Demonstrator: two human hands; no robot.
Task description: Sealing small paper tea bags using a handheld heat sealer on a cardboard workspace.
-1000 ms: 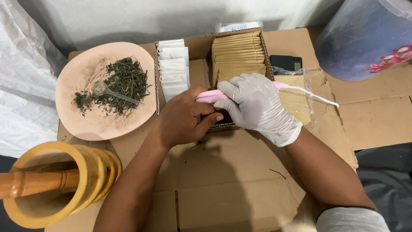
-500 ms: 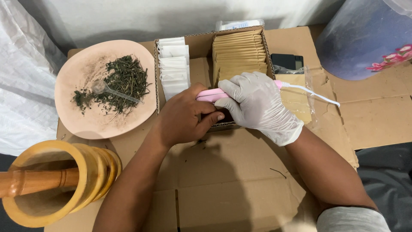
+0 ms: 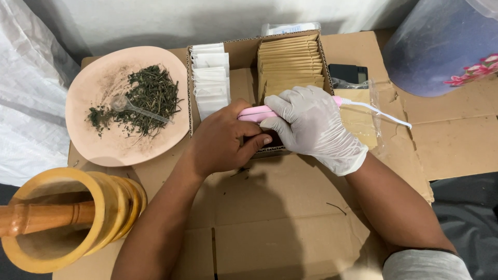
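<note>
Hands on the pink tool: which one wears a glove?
The right hand, in a white glove, covers the pink tool from above; the bare left hand holds its other end.

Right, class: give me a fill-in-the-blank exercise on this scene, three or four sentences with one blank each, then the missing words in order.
1. The right hand wears a white ____, while the left hand is bare.
2. Both hands grip a slim ____-coloured tool with a white cord.
3. The dried green herbs lie on a round ____, with a small clear spoon on them.
4. A wooden ____ rests in the yellow mortar.

Missing words: glove; pink; plate; pestle
</note>
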